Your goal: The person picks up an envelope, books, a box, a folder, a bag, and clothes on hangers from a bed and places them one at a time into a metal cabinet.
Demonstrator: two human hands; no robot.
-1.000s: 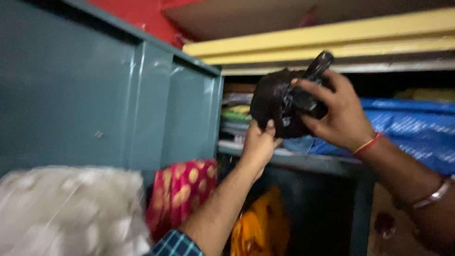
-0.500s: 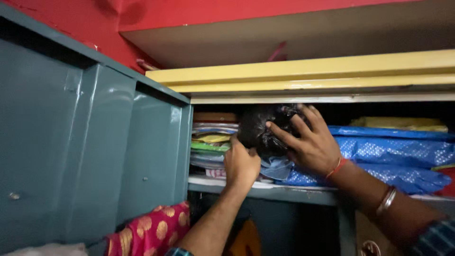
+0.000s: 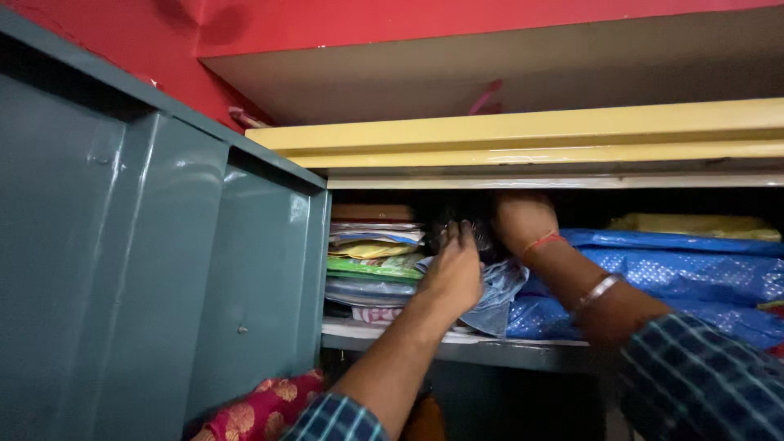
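Black bag (image 3: 467, 231), upper shelf (image 3: 457, 347)
Lies between both hands: left hand (image 3: 454, 273) pressed flat below, right hand (image 3: 523, 220) grip unclear

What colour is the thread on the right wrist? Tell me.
Red-orange, a thin thread around the right wrist, just below the right hand; the head view shows it.

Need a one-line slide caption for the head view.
Both hands, left hand and right hand, push a black bag deep onto the cupboard shelf beside stacked folded cloth.

Both arms raised, reaching forward.
Left hand (image 3: 454, 273) fingers extended toward 12 o'clock; right hand (image 3: 520, 220) at its 2 o'clock, wrist bent, fingers hidden.
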